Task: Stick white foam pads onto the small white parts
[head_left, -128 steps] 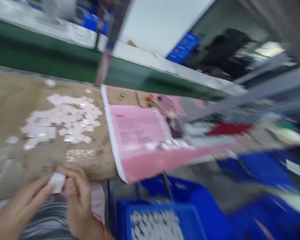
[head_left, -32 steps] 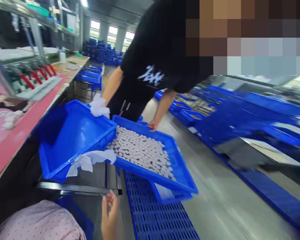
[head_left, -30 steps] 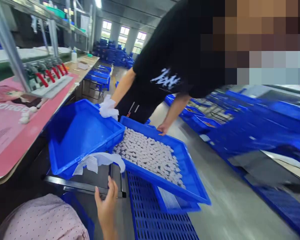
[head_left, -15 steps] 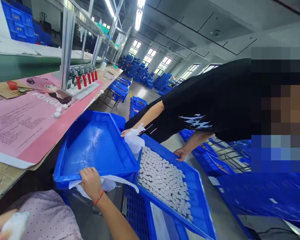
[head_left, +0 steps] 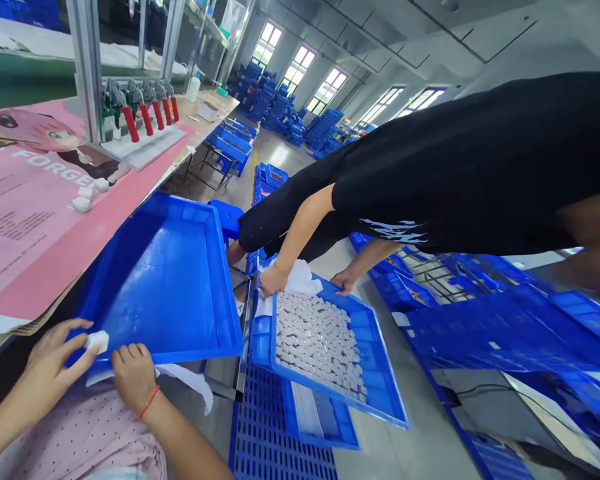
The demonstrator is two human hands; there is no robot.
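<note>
Left hand (head_left: pixel 55 363): fingers spread wide, a small white piece (head_left: pixel 97 341) at the fingertips (whether it is pinched cannot be told). Right hand (head_left: pixel 135 377): a red cord (head_left: pixel 149 403) at the wrist, fingers close together and curled over the near rim of an empty blue plastic tray (head_left: pixel 160 287), thumb hidden. A white cloth strip (head_left: pixel 185 385) emerges from beneath that rim. Beside the tray, a co-worker's near hand (head_left: pixel 273 280) rests by a white cloth (head_left: pixel 300 280), the other hand (head_left: pixel 344 281) at the far rim of a blue tray (head_left: pixel 385 363) filled with small white blocks (head_left: pixel 317 347), their exact kind too small to make out. The co-worker's head is blurred, cut off at the right edge.
</note>
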